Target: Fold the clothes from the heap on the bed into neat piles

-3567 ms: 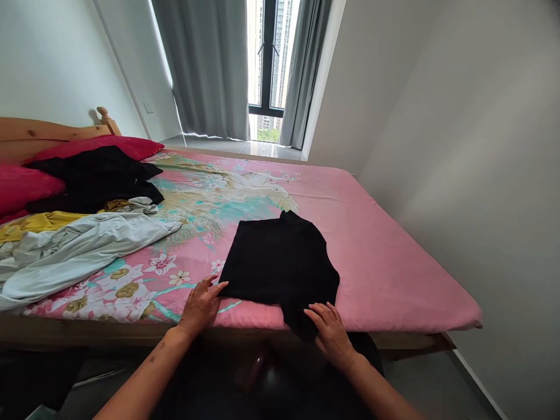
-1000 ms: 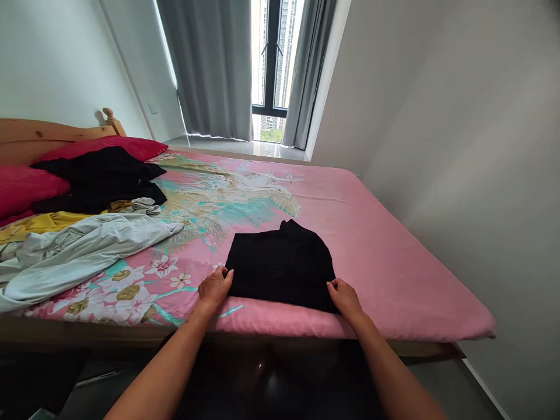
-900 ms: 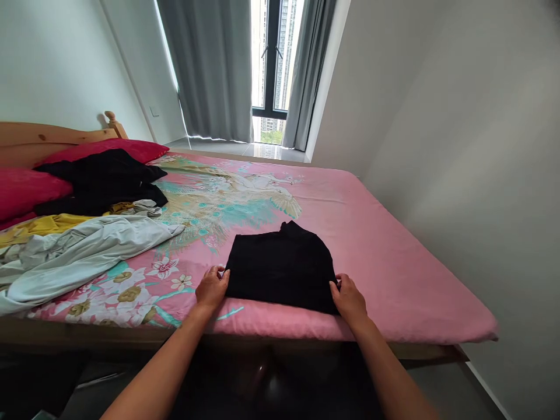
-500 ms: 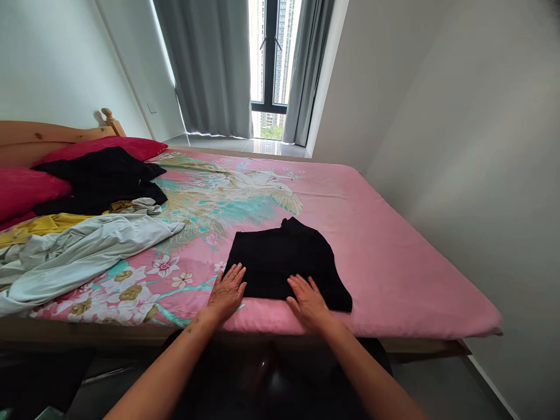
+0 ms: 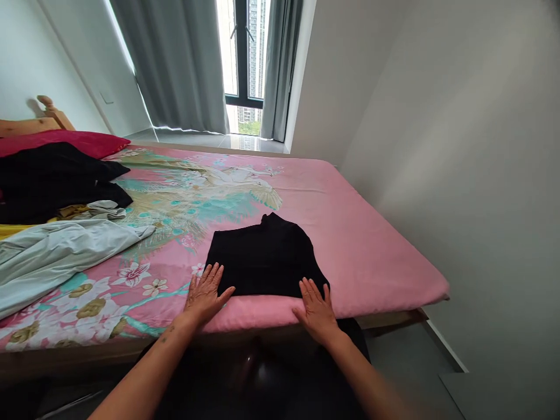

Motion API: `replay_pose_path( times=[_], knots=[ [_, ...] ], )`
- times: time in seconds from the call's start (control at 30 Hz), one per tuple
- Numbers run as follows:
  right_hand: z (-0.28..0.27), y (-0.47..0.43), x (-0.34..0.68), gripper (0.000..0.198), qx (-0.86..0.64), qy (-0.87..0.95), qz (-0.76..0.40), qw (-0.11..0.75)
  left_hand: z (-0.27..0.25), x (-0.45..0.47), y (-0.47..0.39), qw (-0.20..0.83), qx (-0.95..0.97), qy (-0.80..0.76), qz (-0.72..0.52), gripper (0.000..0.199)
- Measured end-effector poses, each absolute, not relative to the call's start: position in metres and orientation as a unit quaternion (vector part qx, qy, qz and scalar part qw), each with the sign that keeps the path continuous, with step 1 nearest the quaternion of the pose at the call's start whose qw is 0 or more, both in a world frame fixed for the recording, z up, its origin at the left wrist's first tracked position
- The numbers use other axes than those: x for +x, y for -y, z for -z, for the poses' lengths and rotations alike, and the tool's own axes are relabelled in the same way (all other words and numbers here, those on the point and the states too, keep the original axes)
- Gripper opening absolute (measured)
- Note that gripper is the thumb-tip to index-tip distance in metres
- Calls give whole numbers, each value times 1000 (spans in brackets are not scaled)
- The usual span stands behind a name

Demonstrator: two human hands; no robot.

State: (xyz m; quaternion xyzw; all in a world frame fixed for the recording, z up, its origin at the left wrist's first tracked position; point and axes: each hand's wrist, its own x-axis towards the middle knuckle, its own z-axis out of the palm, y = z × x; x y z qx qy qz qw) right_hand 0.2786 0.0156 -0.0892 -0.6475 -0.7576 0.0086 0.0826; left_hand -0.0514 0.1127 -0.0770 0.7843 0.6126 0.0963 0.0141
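A folded black garment (image 5: pixel 262 256) lies flat near the front edge of the bed, with a small bump at its far edge; its exact kind does not show. My left hand (image 5: pixel 205 294) rests on its near left corner, fingers spread and thumb stretched along the near edge. On the near right corner lies my right hand (image 5: pixel 315 306), palm down with its fingers stretched out. Neither hand grips the cloth.
The bed has a pink sheet (image 5: pixel 371 256) with a bird and flower print. At the left are a black garment (image 5: pixel 56 175), a pale grey garment (image 5: pixel 74 245), yellow cloth (image 5: pixel 17 230) and a red pillow (image 5: pixel 83 142). A wall (image 5: pixel 459 175) stands on the right.
My right hand has slid right along the garment's near edge to its corner. My left hand stays at the left corner, thumb spread wider. The view has turned right.
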Motion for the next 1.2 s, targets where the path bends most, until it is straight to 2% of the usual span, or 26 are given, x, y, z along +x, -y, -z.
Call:
replay_pose_path(
  times=[0.2,0.37,0.47,0.63,0.77,1.03,1.2],
  knots=[
    [82,8,318,46,-666,733,49,130,70,-55,-113,26,797,-598,-88,78],
    [71,-3,317,55,-622,771,34,130,70,-79,-110,4,858,-504,-100,58],
    [75,-17,315,54,-627,770,16,119,71,-89,-110,-1,868,-485,-111,54],
    [80,-34,318,48,-644,751,22,144,71,-93,-119,-8,857,-500,-124,52],
    [73,-34,328,50,-623,770,44,132,67,-99,-120,-8,871,-478,-114,52],
    [70,11,341,54,-606,786,49,114,69,-111,-65,-34,890,-445,-97,57],
    [43,2,311,42,-569,800,-14,191,49,-89,-63,4,915,-387,-119,51]
  ],
)
